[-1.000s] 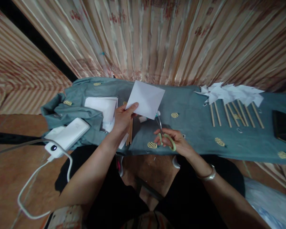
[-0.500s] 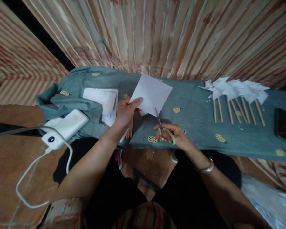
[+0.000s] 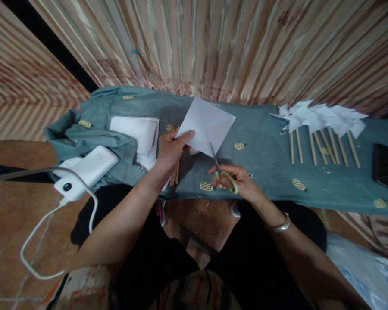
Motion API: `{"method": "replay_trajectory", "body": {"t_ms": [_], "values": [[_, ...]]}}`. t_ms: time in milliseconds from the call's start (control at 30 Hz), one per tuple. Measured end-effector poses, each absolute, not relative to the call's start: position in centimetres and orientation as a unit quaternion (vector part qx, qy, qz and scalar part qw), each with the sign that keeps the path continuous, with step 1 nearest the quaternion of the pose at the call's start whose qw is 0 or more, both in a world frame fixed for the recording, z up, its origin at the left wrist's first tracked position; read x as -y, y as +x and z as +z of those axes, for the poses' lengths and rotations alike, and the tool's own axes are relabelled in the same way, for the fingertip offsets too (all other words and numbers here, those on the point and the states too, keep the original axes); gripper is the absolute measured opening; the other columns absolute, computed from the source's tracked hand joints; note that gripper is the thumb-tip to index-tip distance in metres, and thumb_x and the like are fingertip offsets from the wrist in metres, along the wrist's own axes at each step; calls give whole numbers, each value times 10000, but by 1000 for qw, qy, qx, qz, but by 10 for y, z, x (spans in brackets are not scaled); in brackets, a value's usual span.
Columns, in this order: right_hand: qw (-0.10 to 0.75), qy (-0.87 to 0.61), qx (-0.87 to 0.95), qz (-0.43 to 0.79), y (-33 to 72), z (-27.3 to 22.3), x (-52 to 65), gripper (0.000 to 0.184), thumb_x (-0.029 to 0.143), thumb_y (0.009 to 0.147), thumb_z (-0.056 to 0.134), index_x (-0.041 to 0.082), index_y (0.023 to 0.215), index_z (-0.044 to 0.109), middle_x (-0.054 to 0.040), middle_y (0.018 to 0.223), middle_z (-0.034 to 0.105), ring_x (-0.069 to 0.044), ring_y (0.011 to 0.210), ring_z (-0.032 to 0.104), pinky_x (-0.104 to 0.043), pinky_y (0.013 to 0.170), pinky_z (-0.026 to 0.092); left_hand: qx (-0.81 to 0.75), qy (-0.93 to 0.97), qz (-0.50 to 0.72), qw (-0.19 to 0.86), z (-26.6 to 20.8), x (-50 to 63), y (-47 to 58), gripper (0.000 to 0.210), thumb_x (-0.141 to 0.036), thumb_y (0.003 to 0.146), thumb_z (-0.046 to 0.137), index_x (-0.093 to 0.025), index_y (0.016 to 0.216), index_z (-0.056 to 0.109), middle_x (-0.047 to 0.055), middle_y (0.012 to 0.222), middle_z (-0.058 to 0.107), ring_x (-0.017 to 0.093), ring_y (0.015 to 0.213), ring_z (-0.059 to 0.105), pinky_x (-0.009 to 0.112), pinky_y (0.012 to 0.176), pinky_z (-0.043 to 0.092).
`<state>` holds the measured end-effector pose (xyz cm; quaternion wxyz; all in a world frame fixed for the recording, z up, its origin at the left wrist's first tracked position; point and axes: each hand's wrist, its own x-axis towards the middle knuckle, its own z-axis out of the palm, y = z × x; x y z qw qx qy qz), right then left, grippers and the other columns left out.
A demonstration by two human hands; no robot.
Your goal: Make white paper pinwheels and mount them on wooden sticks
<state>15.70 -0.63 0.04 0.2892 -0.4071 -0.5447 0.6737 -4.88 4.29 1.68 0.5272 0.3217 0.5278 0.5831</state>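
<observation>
A square white sheet of paper (image 3: 210, 122) with faint crease lines is pinched at its left corner by my left hand (image 3: 172, 148), thumb on top. My right hand (image 3: 234, 178) is closed around the light-green handles of a pair of scissors (image 3: 230, 182). Their blades point up and away from me and meet the paper's near corner, along a crease. Beneath my left hand, several thin wooden sticks (image 3: 174, 174) lie on the cloth, partly hidden by the hand and the paper.
A stack of white paper (image 3: 136, 131) lies at left on the green cloth (image 3: 261, 146). Closer to me is a white power bank (image 3: 89, 172) with a cable. White paper pinwheels (image 3: 323, 118) on sticks lie at right, beside a dark phone (image 3: 386, 165). A pleated curtain (image 3: 207, 47) hangs behind.
The view has shifted slightly. Both hands keep nearly the same pose, with the scissors still at the paper's near corner and the paper held in place.
</observation>
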Motion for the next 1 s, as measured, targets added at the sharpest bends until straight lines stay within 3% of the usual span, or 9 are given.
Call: {"method": "replay_trajectory", "body": {"t_ms": [633,1000], "values": [[268,-419,548,672,157,-3,7,487,510,694,784,160,1024,712,-7,667,632,-111,566,538,-259,542,463,-524,318,588,528,13,-44,-51,233,-360,598,826,-188,718,726,6,725,725,122,633,641,227,545,480],[287,-425,534,672,153,0,7,454,510,664,801,165,950,724,8,619,636,-102,523,537,-263,523,476,-516,320,594,528,15,-44,-52,302,-399,562,852,-168,705,721,8,694,721,128,622,646,237,559,497]]}}
